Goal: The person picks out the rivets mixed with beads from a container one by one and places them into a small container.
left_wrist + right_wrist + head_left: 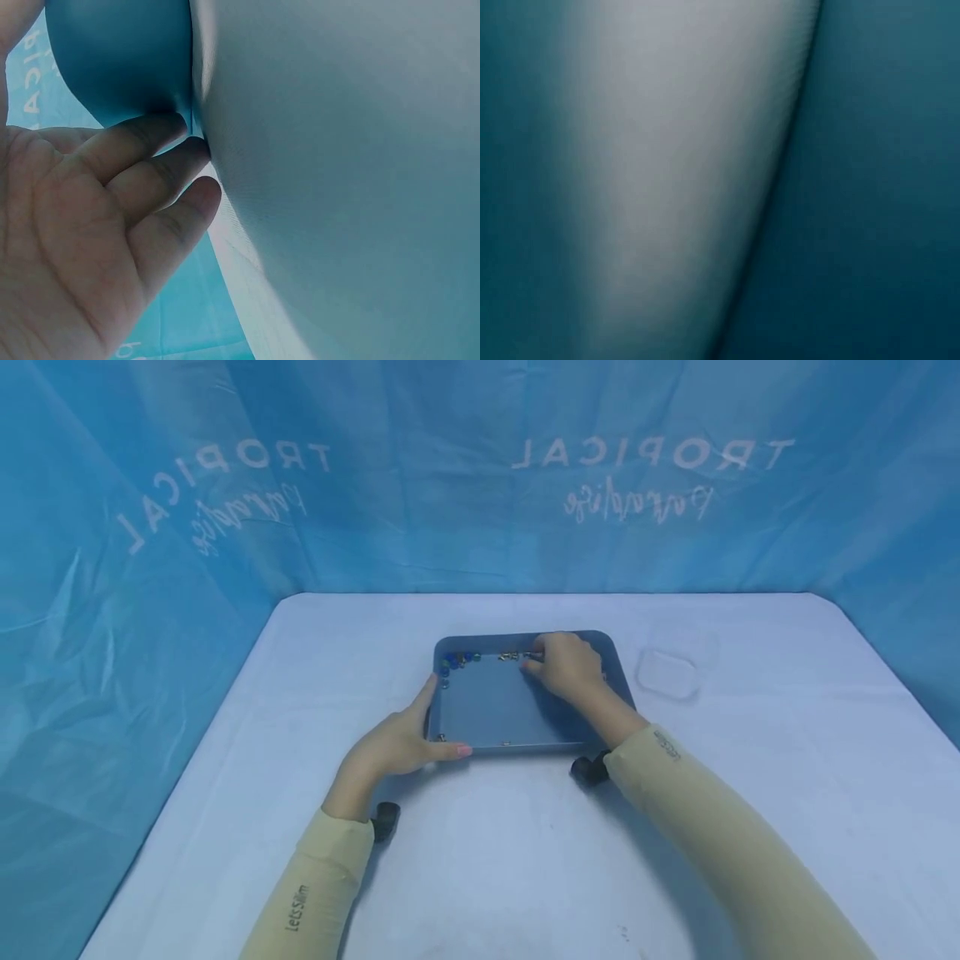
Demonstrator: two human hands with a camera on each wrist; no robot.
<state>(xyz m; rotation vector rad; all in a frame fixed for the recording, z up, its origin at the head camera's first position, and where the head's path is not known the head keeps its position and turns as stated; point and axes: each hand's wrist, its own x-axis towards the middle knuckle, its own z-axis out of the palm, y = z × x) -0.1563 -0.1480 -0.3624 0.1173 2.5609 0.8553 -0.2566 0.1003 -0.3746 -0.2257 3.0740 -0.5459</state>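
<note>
In the head view a blue-grey tray (480, 714) lies on the white table. My left hand (393, 743) holds its near left corner, thumb along the front side and a finger up the left side. The left wrist view shows more fingertips (196, 154) low against the tray wall (124, 56). My right hand (567, 667) reaches into the back right of the tray, thumb and fingers together at a small silvery metal piece (534, 654). Just left of it lie small gold-coloured metal pieces (508, 657). Blue and green beads (453, 661) gather in the back left corner.
A clear shallow plastic box (667, 675) stands right of the tray, with a transparent lid-like part behind it. Small metal bits (442, 738) lie along the tray's front side. Blue printed sheeting (465, 527) hangs behind the white table (480, 860).
</note>
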